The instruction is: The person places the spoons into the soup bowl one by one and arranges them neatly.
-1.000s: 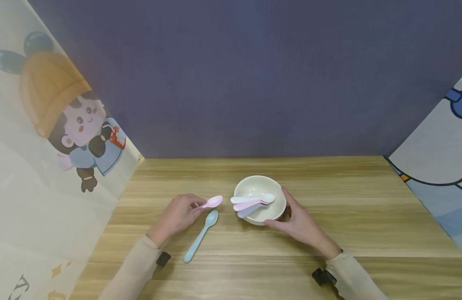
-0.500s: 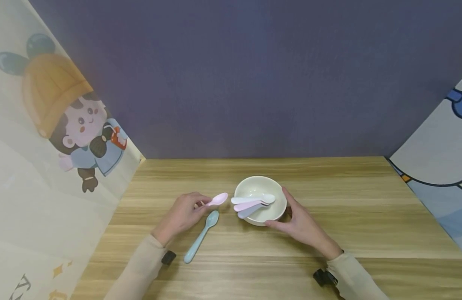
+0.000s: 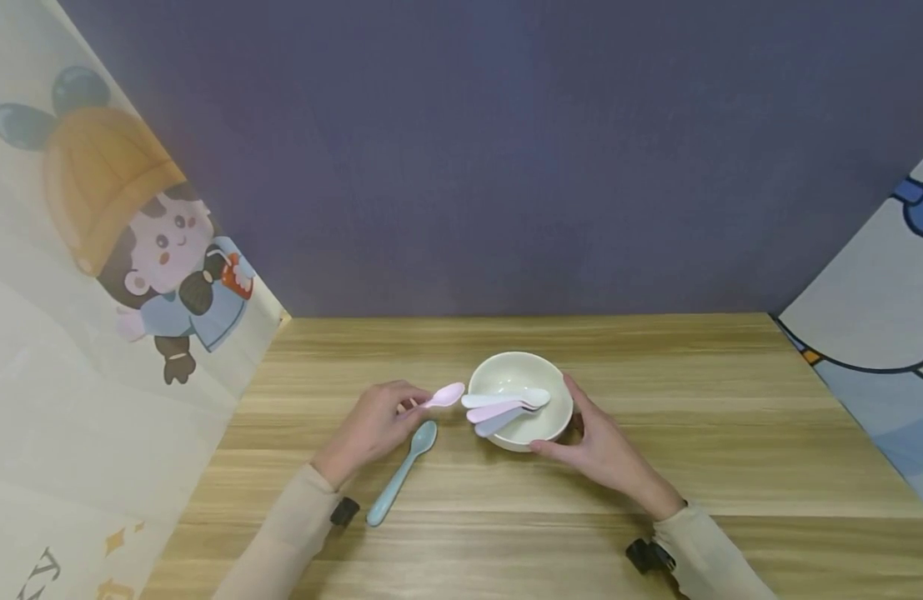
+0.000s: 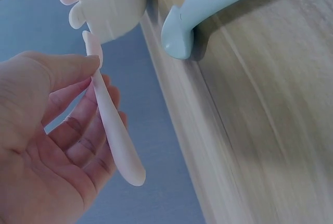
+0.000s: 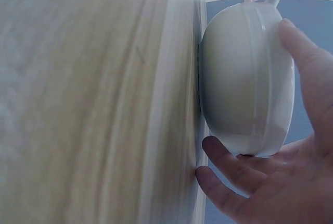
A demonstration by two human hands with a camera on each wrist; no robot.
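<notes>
A: What takes up most of the view?

B: A dark purple back wall (image 3: 506, 150). On the left stands a cream panel (image 3: 71, 350) printed with a cartoon child in an orange hat. On the right is a pale panel (image 3: 874, 333) with a blue-outlined cartoon shape. Dark strokes that may be letters sit at the left panel's bottom corner, cut off and unreadable. I see no brand or label anywhere.

A: And below that?

B: A wood-grain worktop (image 3: 694, 467), and near its middle a cream bowl (image 3: 532, 429) standing upright.

A: Who has the bowl?

B: The right hand (image 3: 599, 450) cups its right side. The thumb lies along the far rim and the fingers curl round the near wall; the right wrist view shows the fingertips down by the base.

A: What is inside it?

B: Three spoons (image 3: 504, 406), white, pink and lilac, side by side. Their bowls are inside and their handles stick out over the left rim.

A: And the left hand?

B: The left hand (image 3: 371, 429) pinches a pink spoon (image 3: 444, 395) by the handle between thumb and fingers. It is held off the worktop, its bowl just left of the bowl's rim, near the jutting handles.

A: Anything else?

B: A light blue spoon (image 3: 401, 475) lies flat on the worktop, just beside the left hand, its bowl pointing towards the bowl.
</notes>
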